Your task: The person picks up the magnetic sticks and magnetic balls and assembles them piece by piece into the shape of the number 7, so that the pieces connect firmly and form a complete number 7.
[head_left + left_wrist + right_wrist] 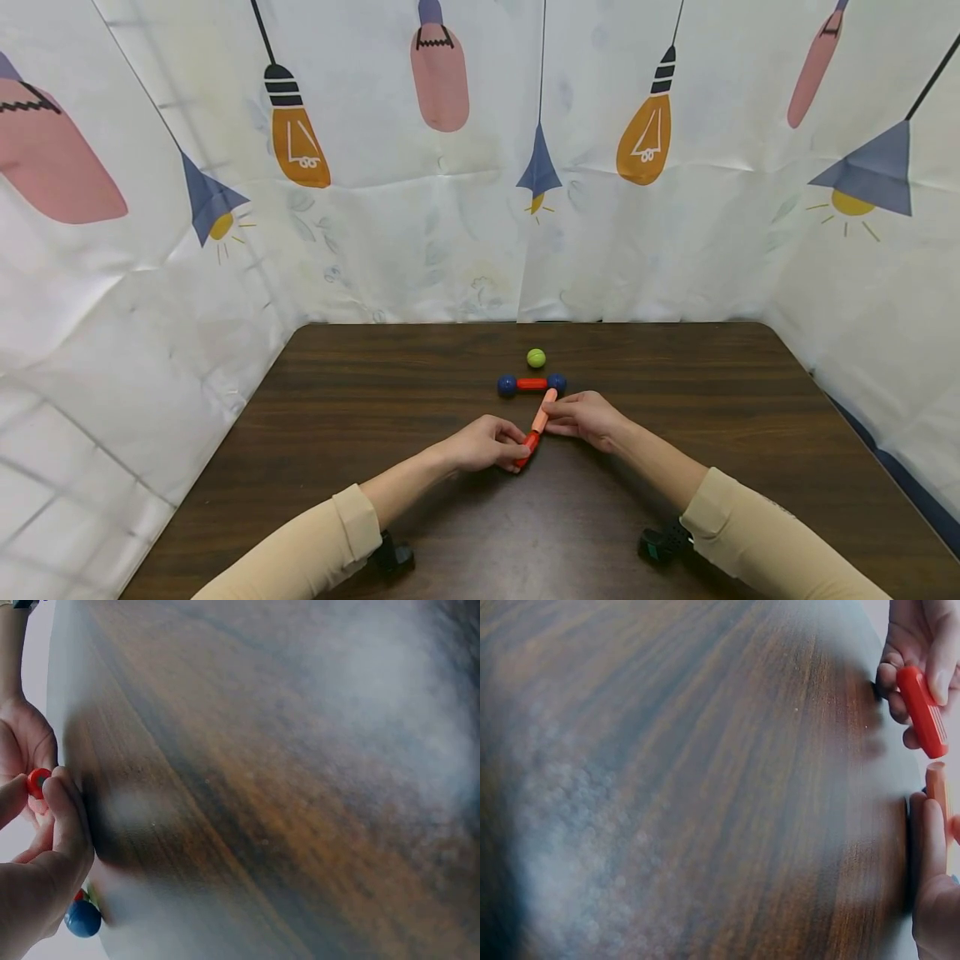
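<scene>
My left hand [483, 443] pinches a red ribbed plastic rod [924, 712] between thumb and fingers. Opposite it, my right hand [588, 418] pinches a salmon-orange rod [545, 411] of similar shape. The two rods point end to end, and the right wrist view shows a narrow gap between their ends. From the left wrist, only the round end of the red rod [37, 780] shows between the fingertips. Just beyond the hands lies a toy dumbbell, a red bar [532, 384] with a blue ball [507, 385] at each end. The orange rod's far tip overlaps its right ball in the head view.
A small yellow-green ball [536, 358] sits behind the dumbbell. The dark wood-grain table [360, 392] extends to both sides of the hands. A white patterned curtain [465, 242] hangs at its back and sides. Black wrist devices [656, 546] show beneath the forearms.
</scene>
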`<act>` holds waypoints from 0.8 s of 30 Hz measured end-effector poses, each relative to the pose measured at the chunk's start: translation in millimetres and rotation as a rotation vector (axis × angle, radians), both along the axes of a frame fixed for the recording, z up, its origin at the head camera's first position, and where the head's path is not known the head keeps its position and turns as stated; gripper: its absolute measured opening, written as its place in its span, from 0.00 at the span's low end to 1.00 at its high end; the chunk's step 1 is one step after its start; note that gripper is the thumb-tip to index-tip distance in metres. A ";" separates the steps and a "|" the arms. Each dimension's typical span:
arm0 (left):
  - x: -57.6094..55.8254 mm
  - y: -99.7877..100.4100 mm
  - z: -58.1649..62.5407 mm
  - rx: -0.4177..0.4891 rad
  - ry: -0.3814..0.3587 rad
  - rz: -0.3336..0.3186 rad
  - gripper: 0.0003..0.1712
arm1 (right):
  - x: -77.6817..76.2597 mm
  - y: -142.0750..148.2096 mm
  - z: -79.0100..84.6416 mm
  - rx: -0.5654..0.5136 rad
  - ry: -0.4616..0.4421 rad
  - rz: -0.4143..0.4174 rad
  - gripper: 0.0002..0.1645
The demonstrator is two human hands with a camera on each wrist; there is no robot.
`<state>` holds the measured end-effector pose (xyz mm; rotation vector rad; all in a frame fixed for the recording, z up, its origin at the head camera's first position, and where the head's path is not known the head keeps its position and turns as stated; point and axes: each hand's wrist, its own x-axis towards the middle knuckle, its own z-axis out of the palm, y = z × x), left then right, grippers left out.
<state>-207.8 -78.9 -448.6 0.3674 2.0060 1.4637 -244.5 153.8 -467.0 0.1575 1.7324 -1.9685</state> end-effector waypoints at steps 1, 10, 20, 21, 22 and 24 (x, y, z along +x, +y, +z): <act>0.1 0.0 0.3 -0.003 0.003 -0.001 0.12 | 0.3 0.1 0.1 -0.001 0.003 0.002 0.20; 1.0 -3.2 2.2 -0.054 0.090 -0.015 0.10 | 0.3 1.5 0.8 -0.014 0.008 0.035 0.23; -1.9 -9.2 2.8 -0.268 0.356 -0.093 0.06 | 1.3 0.8 2.7 0.006 -0.012 0.019 0.27; -2.0 -9.4 3.3 -0.280 0.370 -0.096 0.06 | 1.5 0.7 3.0 0.007 -0.012 0.018 0.28; -2.1 -9.5 3.6 -0.292 0.384 -0.100 0.06 | 1.7 0.6 3.0 0.008 -0.011 0.017 0.28; -2.4 -9.7 3.9 -0.311 0.410 -0.108 0.06 | 1.9 0.5 2.9 0.008 -0.011 0.016 0.28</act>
